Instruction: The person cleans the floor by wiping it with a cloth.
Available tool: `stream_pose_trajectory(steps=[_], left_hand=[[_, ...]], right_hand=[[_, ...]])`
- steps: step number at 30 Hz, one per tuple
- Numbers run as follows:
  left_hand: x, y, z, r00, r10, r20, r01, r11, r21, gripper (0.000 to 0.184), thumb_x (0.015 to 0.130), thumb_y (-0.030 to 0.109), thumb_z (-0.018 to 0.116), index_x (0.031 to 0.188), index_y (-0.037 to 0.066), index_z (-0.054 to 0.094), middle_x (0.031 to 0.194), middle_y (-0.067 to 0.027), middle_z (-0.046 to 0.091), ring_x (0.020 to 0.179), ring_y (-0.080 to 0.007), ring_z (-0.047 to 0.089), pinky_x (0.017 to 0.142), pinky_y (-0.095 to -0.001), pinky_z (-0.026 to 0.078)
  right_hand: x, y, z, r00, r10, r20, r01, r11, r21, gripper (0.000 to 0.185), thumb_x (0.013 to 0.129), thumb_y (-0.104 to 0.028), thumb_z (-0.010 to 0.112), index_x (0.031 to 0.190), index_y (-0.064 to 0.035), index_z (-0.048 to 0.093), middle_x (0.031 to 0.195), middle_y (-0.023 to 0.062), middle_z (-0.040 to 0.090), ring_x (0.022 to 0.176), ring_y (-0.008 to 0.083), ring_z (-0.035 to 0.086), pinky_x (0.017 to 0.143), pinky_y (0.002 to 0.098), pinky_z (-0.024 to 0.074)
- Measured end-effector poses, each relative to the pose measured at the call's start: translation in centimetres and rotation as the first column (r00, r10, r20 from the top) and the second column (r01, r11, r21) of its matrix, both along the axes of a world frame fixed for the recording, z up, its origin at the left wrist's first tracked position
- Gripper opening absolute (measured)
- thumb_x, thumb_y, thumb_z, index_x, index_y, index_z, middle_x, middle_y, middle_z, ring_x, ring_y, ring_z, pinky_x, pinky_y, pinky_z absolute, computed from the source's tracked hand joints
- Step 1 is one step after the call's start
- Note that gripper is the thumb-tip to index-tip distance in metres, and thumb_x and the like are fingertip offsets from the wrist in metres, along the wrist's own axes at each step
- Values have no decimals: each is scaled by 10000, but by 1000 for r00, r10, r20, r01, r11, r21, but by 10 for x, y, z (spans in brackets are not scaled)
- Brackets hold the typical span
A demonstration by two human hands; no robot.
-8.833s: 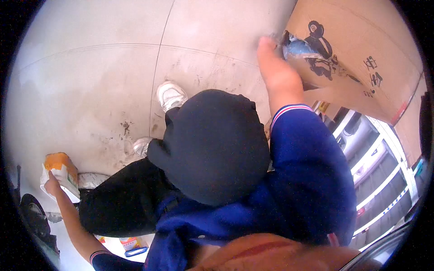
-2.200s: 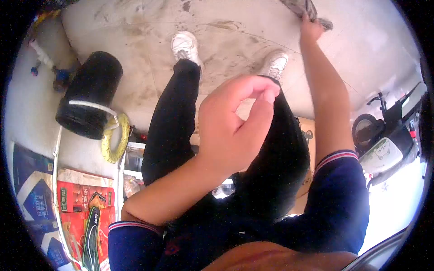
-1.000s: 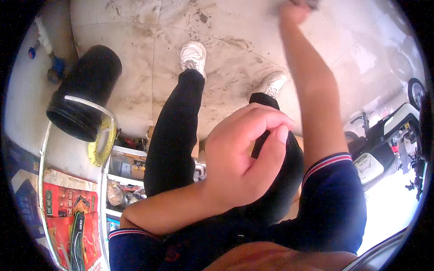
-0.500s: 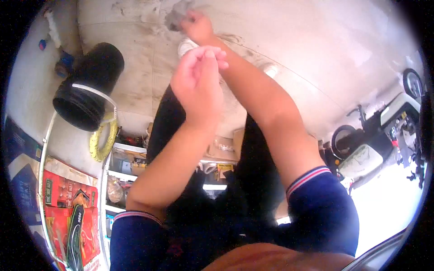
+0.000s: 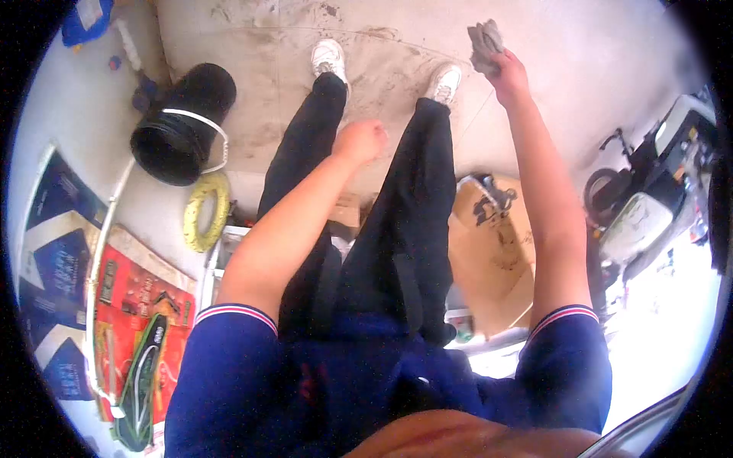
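Observation:
My right hand is closed around a crumpled grey rag, held out at the upper right over the pale floor. Between my legs and nearer to my body is my left hand. Its fingers are curled into a loose fist, and nothing shows in them. Neither hand touches the other.
Both my white shoes stand on the stained floor. To the left are a black bucket, a yellow tyre and a red printed package. A cardboard box and a motorbike stand at the right.
My right hand has swung to the right with the rag, away from my left arm. My left hand has dropped lower and turned over. The view has shifted, showing both shoes and the cardboard box.

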State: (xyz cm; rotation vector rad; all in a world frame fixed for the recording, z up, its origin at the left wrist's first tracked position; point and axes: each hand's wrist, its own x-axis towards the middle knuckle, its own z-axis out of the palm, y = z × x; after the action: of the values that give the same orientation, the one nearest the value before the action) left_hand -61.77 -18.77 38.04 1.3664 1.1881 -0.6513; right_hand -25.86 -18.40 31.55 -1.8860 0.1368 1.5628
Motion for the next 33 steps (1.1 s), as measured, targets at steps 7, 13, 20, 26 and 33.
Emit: stream_pose_trajectory(steps=[7, 13, 20, 26, 33], left_hand=[[-66, 55, 106, 982, -187, 26, 170, 935, 310, 272, 878, 254, 609, 1071, 72, 668, 975, -156, 691, 889, -327, 667, 778, -409, 532], [-113, 39, 176, 907, -418, -61, 407, 826, 391, 397, 827, 134, 648, 1205, 26, 589, 1255, -178, 590, 1193, -353, 546, 1034, -411, 414], [-58, -15, 165, 780, -613, -123, 601, 680, 421, 437, 771, 64, 618, 1203, 19, 581, 1364, -191, 498, 1311, -384, 422, 1112, -448, 313], [-33, 0, 152, 712, -695, -102, 672, 632, 386, 406, 734, 66, 571, 1133, 3, 612, 1339, -186, 513, 1305, -405, 420, 1093, -480, 316], [-20, 6, 139, 710, -699, -89, 678, 644, 356, 411, 761, 134, 546, 1130, -41, 592, 1335, -263, 499, 1287, -464, 422, 1093, -522, 291]], right_hand=[[-46, -145, 25, 897, -441, -30, 436, 894, -99, 248, 878, -113, 567, 1121, -65, 552, 1061, 97, 636, 913, 219, 624, 747, 343, 502], [-93, -220, -48, 812, -578, 82, 584, 797, -158, 366, 862, -66, 586, 1221, -42, 514, 1090, 122, 630, 931, 244, 616, 750, 383, 500], [-78, -296, -112, 665, -681, 307, 724, 688, -40, 486, 831, -27, 588, 1305, 6, 488, 1141, 161, 619, 1030, 277, 606, 847, 401, 491], [-103, -510, -294, 762, -298, 575, 583, 702, -409, 378, 852, -138, 572, 1190, 32, 583, 1103, 179, 637, 956, 296, 609, 851, 385, 483], [-167, -497, -351, 888, 456, 58, -266, 612, -745, 384, 905, -203, 483, 1181, 37, 600, 1153, 225, 649, 1034, 348, 648, 875, 408, 509]])
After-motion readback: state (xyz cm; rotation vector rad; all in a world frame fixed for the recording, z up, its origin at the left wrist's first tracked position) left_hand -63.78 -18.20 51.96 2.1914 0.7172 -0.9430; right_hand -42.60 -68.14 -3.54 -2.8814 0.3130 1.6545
